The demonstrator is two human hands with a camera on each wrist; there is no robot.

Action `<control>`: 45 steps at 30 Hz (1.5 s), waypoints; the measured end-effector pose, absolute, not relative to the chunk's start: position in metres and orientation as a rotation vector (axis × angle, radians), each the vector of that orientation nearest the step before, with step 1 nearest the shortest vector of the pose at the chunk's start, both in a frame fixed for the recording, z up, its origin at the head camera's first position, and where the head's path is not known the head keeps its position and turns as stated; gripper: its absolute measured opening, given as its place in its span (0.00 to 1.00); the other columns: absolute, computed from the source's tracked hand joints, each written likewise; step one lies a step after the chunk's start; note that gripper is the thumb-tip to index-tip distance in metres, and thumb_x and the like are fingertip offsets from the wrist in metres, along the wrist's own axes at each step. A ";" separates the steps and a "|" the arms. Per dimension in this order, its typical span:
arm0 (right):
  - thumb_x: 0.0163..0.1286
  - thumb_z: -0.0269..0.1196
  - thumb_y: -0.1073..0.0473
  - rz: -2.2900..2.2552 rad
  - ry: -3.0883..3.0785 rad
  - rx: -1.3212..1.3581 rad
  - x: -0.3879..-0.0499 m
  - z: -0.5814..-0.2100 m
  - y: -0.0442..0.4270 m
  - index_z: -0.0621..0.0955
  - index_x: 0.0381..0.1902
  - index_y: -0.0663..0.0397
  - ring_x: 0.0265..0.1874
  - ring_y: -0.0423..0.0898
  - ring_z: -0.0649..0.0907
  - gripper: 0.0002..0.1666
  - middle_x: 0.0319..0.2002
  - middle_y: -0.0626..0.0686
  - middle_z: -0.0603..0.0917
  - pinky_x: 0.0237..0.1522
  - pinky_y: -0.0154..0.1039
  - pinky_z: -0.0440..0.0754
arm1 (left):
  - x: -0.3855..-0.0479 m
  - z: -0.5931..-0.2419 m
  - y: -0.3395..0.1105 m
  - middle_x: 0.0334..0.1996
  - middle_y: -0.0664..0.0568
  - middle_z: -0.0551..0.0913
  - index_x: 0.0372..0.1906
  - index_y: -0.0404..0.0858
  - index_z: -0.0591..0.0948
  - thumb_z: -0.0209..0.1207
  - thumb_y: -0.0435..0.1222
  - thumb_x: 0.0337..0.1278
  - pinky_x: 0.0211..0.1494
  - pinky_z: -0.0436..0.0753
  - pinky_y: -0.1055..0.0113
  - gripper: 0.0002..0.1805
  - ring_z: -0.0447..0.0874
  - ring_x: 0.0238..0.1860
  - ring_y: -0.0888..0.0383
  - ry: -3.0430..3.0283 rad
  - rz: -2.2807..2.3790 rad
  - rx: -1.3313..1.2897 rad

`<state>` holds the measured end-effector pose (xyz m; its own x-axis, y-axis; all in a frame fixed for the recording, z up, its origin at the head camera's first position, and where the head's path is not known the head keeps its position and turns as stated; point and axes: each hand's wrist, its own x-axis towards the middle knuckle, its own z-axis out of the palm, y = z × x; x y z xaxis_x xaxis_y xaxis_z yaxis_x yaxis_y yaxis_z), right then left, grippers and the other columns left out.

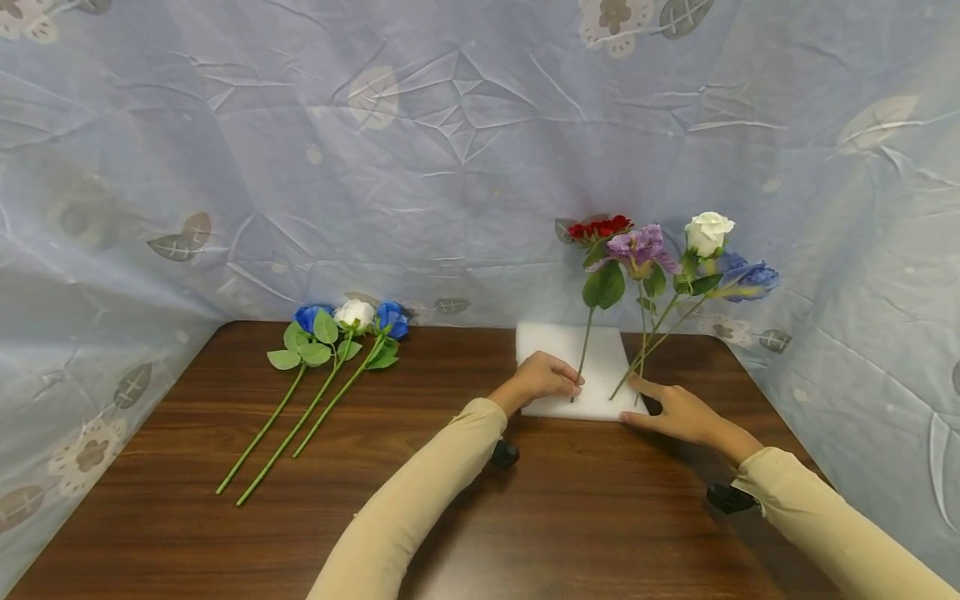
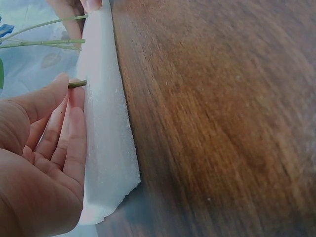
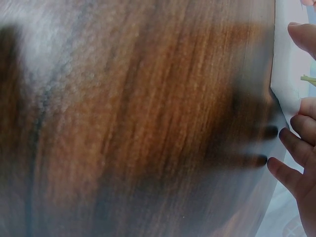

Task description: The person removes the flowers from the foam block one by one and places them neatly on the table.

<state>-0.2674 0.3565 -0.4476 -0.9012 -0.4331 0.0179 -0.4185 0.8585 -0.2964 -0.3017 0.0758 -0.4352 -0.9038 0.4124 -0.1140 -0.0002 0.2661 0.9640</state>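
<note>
A white foam block lies at the table's back right. Several flowers stand in or on it: a red one, a purple one, a white rose and a blue one. My left hand pinches the red flower's stem near its lower end; in the left wrist view that stem end is between thumb and fingers of the hand, at the foam. My right hand is at the foam's right edge with fingers spread, thumb on its front corner. In the right wrist view, the hand is partly cut off.
On the left of the brown table lie two blue roses and a white rose, their green stems pointing toward the front. A patterned light-blue cloth hangs behind the table and at its sides.
</note>
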 end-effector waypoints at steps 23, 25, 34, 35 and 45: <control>0.69 0.65 0.35 -0.454 2.982 -0.681 -0.269 -0.450 0.357 0.66 0.75 0.65 0.59 0.67 0.82 0.51 0.67 0.71 0.75 0.56 0.64 0.81 | -0.305 -0.437 0.075 0.42 0.44 0.92 0.40 0.32 0.91 0.72 0.28 0.54 0.40 0.86 0.71 0.08 0.89 0.37 0.60 2.250 1.644 0.411; 0.69 0.65 0.35 -0.453 2.983 -0.687 -0.269 -0.450 0.357 0.66 0.75 0.65 0.60 0.67 0.81 0.51 0.67 0.72 0.75 0.57 0.64 0.81 | -0.305 -0.436 0.075 0.41 0.44 0.92 0.40 0.32 0.91 0.73 0.29 0.54 0.39 0.86 0.70 0.08 0.88 0.36 0.61 2.261 1.637 0.421; 0.69 0.65 0.35 -0.458 2.981 -0.685 -0.267 -0.448 0.357 0.66 0.75 0.65 0.58 0.67 0.82 0.51 0.66 0.72 0.75 0.56 0.63 0.82 | -0.305 -0.434 0.073 0.42 0.43 0.92 0.40 0.31 0.91 0.72 0.27 0.54 0.43 0.89 0.63 0.08 0.85 0.34 0.62 2.268 1.642 0.485; 0.69 0.65 0.35 -0.458 2.980 -0.684 -0.267 -0.448 0.357 0.66 0.75 0.65 0.58 0.67 0.83 0.51 0.66 0.72 0.75 0.56 0.63 0.82 | -0.305 -0.434 0.073 0.43 0.43 0.91 0.40 0.31 0.91 0.72 0.27 0.54 0.43 0.89 0.62 0.08 0.85 0.35 0.61 2.265 1.646 0.494; 0.69 0.64 0.35 -0.459 2.976 -0.687 -0.270 -0.448 0.357 0.66 0.75 0.65 0.60 0.67 0.81 0.51 0.67 0.72 0.74 0.57 0.64 0.81 | -0.308 -0.433 0.072 0.44 0.42 0.91 0.42 0.30 0.90 0.70 0.26 0.56 0.41 0.90 0.63 0.08 0.88 0.36 0.59 2.260 1.672 0.526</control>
<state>-0.2695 0.3573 -0.4479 -0.8996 -0.4365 0.0152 -0.4207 0.8568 -0.2981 -0.3082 0.0723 -0.4327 -0.8943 0.4474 -0.0090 0.1224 0.2639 0.9567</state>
